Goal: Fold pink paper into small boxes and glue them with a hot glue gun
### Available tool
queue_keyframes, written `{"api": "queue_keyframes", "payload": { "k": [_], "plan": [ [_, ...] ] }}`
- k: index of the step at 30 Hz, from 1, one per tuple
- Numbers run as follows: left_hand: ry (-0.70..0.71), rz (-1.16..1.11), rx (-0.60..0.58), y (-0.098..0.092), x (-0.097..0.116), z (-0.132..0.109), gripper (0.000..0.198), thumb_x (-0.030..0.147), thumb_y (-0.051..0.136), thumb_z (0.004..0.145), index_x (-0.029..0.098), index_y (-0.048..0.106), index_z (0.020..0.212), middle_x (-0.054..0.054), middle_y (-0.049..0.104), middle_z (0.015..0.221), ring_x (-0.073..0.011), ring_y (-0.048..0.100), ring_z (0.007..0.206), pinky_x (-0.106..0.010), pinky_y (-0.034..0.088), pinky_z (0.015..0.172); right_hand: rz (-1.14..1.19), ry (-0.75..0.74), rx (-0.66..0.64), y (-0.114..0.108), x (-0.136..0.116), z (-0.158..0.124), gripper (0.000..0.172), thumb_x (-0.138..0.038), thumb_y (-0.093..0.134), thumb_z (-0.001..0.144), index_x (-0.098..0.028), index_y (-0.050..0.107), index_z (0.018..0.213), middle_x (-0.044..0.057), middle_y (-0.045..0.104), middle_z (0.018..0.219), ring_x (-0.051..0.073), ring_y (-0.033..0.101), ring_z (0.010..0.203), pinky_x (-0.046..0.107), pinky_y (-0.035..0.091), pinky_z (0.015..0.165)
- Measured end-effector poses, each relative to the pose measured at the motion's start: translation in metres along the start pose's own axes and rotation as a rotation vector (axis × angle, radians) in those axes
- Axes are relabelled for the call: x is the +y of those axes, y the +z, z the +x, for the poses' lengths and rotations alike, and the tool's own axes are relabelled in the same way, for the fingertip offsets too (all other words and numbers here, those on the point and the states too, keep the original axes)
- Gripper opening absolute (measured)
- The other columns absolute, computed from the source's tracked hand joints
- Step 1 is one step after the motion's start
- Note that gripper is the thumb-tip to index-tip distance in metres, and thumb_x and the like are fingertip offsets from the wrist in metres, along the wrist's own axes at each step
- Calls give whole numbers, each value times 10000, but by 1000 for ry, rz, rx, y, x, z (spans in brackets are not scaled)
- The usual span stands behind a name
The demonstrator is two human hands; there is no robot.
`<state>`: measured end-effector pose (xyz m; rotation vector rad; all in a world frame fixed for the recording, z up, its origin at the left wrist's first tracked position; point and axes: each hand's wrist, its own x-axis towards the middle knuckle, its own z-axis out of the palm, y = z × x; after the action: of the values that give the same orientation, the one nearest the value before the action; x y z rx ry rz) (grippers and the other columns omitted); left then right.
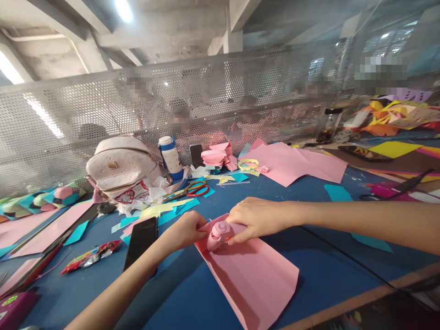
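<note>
My right hand (252, 217) is wrapped round a pink glue gun (219, 234), whose body sticks out to the left over the paper. Under it lies a sheet of pink paper (256, 275), folded along its left side, with its near end slightly raised off the table. My left hand (185, 229) pinches the paper's far left corner, close to the glue gun. The nozzle tip is hard to make out against the paper. A black cord (347, 254) runs from near my right wrist toward the table's near right edge.
On the blue table (178, 293) lie a phone (140, 238), a snack packet (91, 256), scissors (195, 189) and coloured paper scraps. Behind stand a white backpack (118, 160), a bottle (171, 158) and large pink sheets (292, 160). A perforated metal screen (213, 82) closes off the far side.
</note>
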<state>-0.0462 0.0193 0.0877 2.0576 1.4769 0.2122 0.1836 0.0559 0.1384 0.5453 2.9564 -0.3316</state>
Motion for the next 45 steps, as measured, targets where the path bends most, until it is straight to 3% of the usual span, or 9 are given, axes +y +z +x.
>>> {"api": "queue_keyframes", "payload": {
  "k": [6,14,25,34,45],
  "plan": [
    [28,-31,-56,-6,-3,-3,113,229,509,680,155,524,595,51,389,588,-98,361,588,-210,245,503,-3,-21,6,4,0,-1,462,-603,488,925,-183,645,813,43,671,778,178,569,674,253,258,563],
    [22,-21,-41,-6,0,-4,71,200,517,651,153,545,607,58,421,581,-99,396,587,-212,249,511,-46,-58,25,7,-1,3,451,-584,516,916,-182,628,745,23,633,720,162,534,636,256,224,548],
    [-15,32,-6,-6,3,-7,72,157,478,596,164,455,529,54,356,562,-99,351,571,-231,218,500,-78,72,-13,-5,5,-16,463,-582,475,940,-173,627,784,42,650,746,172,554,648,259,247,564],
    [-11,16,-34,-6,4,-6,95,165,485,602,150,577,593,40,451,595,-114,410,600,-213,306,537,-57,169,-11,-13,3,-30,441,-561,494,927,-180,605,733,34,640,698,181,563,634,265,250,561],
    [5,23,-19,-6,6,-8,105,168,483,609,173,415,529,53,324,590,-106,327,595,-226,246,519,-66,250,41,-8,8,-40,441,-550,474,929,-187,606,718,39,670,696,201,606,642,269,274,569]
  ]
}}
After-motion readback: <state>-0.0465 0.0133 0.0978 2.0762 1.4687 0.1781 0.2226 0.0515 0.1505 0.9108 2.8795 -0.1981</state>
